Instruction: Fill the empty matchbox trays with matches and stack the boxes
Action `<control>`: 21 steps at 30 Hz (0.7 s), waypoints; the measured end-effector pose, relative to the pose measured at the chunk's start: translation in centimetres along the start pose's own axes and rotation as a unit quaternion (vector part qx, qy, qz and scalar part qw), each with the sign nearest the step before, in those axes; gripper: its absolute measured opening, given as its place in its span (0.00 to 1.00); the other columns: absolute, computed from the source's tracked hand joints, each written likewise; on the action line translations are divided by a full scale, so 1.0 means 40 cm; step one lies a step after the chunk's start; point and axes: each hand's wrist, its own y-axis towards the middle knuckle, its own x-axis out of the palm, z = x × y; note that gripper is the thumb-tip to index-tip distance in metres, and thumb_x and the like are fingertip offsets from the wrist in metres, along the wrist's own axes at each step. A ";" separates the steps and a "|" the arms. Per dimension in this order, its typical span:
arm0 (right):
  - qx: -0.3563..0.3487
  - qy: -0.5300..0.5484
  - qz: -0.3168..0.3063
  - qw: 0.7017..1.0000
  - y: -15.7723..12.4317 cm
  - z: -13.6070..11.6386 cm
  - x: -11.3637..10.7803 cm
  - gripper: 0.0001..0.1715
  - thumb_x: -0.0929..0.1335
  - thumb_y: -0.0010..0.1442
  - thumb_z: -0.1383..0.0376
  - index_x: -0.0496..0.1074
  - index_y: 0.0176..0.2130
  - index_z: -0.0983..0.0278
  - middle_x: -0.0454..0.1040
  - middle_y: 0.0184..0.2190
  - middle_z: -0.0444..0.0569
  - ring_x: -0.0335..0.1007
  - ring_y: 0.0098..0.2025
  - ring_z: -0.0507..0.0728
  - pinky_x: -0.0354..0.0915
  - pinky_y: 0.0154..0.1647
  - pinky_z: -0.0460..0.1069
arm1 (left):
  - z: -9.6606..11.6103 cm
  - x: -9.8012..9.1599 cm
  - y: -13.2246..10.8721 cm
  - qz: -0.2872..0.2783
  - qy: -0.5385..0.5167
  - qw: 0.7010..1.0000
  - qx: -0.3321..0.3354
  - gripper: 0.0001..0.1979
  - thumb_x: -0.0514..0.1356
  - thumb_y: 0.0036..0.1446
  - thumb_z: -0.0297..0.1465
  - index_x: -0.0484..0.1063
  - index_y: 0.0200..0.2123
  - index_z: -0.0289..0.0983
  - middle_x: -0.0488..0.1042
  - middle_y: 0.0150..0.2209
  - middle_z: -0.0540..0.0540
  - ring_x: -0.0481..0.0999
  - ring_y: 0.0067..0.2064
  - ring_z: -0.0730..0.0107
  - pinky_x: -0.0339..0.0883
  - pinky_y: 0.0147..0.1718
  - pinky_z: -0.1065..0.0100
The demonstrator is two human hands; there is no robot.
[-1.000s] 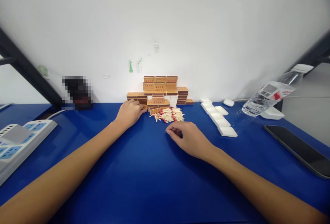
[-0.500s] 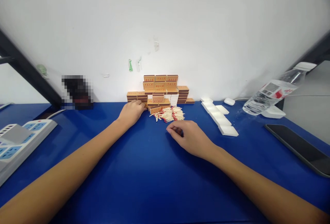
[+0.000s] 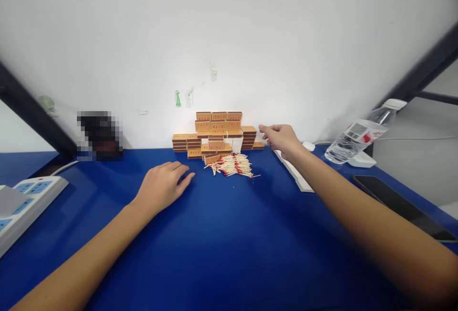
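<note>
Several matchboxes point(image 3: 218, 126) with orange labels are stacked against the wall in stepped rows. A heap of loose red-tipped matches point(image 3: 234, 164) lies in front of them, and a single match point(image 3: 255, 176) rests at its right edge. My left hand point(image 3: 162, 182) is low over the table, left of the heap, fingers spread, nothing in it. My right hand point(image 3: 281, 138) is raised to the right of the stack, near its low end box point(image 3: 258, 146). Its fingers are loosely bent and apart, with nothing visible between them.
A row of white trays point(image 3: 304, 183) is partly hidden beneath my right forearm. Farther right are a tilted water bottle point(image 3: 352, 137), a white block point(image 3: 362, 159) and a phone point(image 3: 397, 206). A power strip point(image 3: 39, 194) sits at the left.
My left hand has drawn back from the matchboxes toward me and left. My right hand has risen from before the matches to the stack's right side. The view has shifted slightly.
</note>
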 end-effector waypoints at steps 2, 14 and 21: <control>0.009 -0.040 0.010 0.999 0.032 -0.001 -0.010 0.25 0.63 0.71 0.51 0.79 0.39 0.67 0.82 0.36 0.61 0.75 0.31 0.58 0.68 0.30 0.51 | -0.005 0.006 -0.009 0.015 -0.016 1.000 0.010 0.18 0.54 0.73 0.42 0.82 0.43 0.40 0.84 0.41 0.43 0.83 0.42 0.55 0.74 0.38 0.59; 0.041 -0.334 -0.026 0.941 -0.030 0.150 -0.119 0.24 0.73 0.57 0.45 0.78 0.38 0.62 0.83 0.44 0.64 0.79 0.48 0.73 0.69 0.42 0.60 | 0.029 0.006 -0.024 0.038 -0.087 0.993 0.065 0.20 0.53 0.73 0.43 0.83 0.42 0.41 0.86 0.40 0.44 0.84 0.40 0.58 0.78 0.41 0.59; 0.048 -0.378 -0.034 0.924 -0.033 0.162 -0.072 0.30 0.73 0.55 0.47 0.76 0.49 0.65 0.81 0.49 0.67 0.78 0.52 0.75 0.70 0.43 0.60 | 0.024 -0.001 -0.026 0.051 -0.087 0.993 0.060 0.20 0.53 0.73 0.43 0.83 0.43 0.41 0.86 0.41 0.44 0.85 0.41 0.57 0.78 0.41 0.58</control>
